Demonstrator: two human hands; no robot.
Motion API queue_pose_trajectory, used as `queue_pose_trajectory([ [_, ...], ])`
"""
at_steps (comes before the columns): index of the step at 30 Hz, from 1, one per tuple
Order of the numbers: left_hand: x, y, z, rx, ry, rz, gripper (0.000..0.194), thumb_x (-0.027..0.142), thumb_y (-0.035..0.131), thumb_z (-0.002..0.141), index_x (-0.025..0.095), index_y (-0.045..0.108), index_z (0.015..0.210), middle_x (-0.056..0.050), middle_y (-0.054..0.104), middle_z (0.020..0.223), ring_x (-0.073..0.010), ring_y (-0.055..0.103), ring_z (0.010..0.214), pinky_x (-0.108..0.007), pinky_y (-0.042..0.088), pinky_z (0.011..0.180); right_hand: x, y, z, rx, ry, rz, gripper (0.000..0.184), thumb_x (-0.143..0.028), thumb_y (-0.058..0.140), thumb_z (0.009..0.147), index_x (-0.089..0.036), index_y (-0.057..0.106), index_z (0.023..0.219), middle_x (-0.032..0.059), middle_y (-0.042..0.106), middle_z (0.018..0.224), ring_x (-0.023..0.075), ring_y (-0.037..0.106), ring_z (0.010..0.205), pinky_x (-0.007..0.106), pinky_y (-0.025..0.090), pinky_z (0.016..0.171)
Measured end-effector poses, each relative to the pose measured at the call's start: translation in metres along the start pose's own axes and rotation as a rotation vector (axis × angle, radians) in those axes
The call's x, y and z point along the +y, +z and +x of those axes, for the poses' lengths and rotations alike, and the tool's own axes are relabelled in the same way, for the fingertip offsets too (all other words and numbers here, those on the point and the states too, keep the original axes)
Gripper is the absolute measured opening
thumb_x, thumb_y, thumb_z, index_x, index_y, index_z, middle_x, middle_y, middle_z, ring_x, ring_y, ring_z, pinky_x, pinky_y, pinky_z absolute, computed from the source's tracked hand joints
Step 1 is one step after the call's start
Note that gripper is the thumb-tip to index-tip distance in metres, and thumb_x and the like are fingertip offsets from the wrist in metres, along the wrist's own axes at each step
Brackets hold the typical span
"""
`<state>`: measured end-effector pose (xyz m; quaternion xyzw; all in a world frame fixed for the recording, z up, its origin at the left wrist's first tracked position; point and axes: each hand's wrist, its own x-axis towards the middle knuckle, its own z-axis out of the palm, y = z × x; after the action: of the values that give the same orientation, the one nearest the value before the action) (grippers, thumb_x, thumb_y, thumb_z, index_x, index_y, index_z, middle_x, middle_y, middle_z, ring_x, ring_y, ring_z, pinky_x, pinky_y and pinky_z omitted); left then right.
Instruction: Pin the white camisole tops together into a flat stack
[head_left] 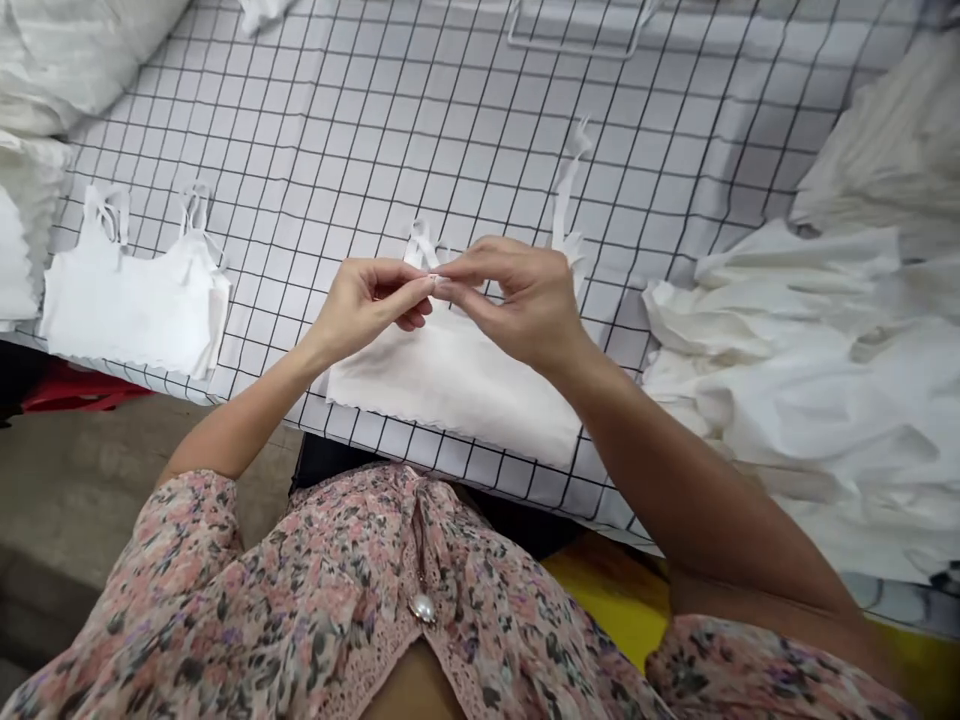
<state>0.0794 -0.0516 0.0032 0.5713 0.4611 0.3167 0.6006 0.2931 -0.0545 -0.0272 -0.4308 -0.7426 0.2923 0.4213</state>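
Note:
A white camisole top lies flat on the checked tablecloth in front of me, its scalloped hem toward the table's front edge. My left hand and my right hand meet over its upper part, thumbs and forefingers pinched together. Between the fingertips shows a small white bit, which looks like part of the top's shoulder strap; my fingers cover most of it. The other strap stretches away across the cloth, beyond my right hand.
Another white camisole top lies at the left near the table edge. A large heap of white garments fills the right side. More white fabric is bunched at the far left. A white wire frame lies at the back.

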Motion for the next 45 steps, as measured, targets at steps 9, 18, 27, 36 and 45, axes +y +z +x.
queue_pose_trajectory([
  [9,-0.064,0.0,-0.016,0.125,0.246,0.878,0.026,0.032,0.089,0.092,0.024,0.073,0.11,-0.005,0.075,0.107,-0.0277,0.063,0.111,-0.046,0.045,0.102,0.003,-0.001,-0.021,-0.016,0.144,-0.011,0.01,-0.031,0.077,0.096,-0.031,0.086,0.091,0.0013,0.078,0.085,0.0205,0.069,0.077,0.041,0.059,0.074],
  [18,-0.081,0.008,-0.017,0.097,0.264,0.828,0.016,0.042,0.086,0.096,0.028,0.078,0.095,-0.001,0.066,0.088,-0.0265,0.058,0.107,-0.048,0.035,0.106,0.008,0.004,-0.024,-0.198,0.11,-0.119,0.016,-0.035,0.071,0.099,-0.032,0.079,0.086,0.0022,0.076,0.084,0.0271,0.068,0.098,0.055,0.058,0.097],
  [27,-0.079,0.015,-0.02,0.076,0.263,0.766,0.016,0.04,0.076,0.103,0.03,0.079,0.091,0.001,0.064,0.084,-0.023,0.059,0.101,-0.051,0.033,0.115,0.008,0.007,-0.023,-0.373,0.142,-0.197,0.019,-0.037,0.069,0.1,-0.033,0.079,0.085,0.0039,0.074,0.085,0.0329,0.067,0.11,0.062,0.05,0.106],
  [36,-0.085,0.016,-0.02,0.072,0.301,0.771,0.017,0.039,0.073,0.104,0.029,0.078,0.092,0.001,0.065,0.084,-0.0225,0.058,0.103,-0.051,0.032,0.117,0.016,0.003,-0.029,-0.396,0.032,-0.298,0.024,-0.036,0.062,0.104,-0.029,0.077,0.087,0.0042,0.075,0.087,0.0338,0.068,0.112,0.062,0.05,0.103],
  [45,-0.081,0.012,-0.02,0.044,0.298,0.758,0.016,0.037,0.074,0.103,0.029,0.079,0.09,0.002,0.065,0.081,-0.0219,0.057,0.097,-0.049,0.032,0.113,0.013,-0.004,-0.014,-0.525,-0.168,-0.382,0.04,-0.02,0.053,0.107,-0.024,0.063,0.069,0.0015,0.063,0.067,0.026,0.067,0.099,0.076,0.033,0.123],
])
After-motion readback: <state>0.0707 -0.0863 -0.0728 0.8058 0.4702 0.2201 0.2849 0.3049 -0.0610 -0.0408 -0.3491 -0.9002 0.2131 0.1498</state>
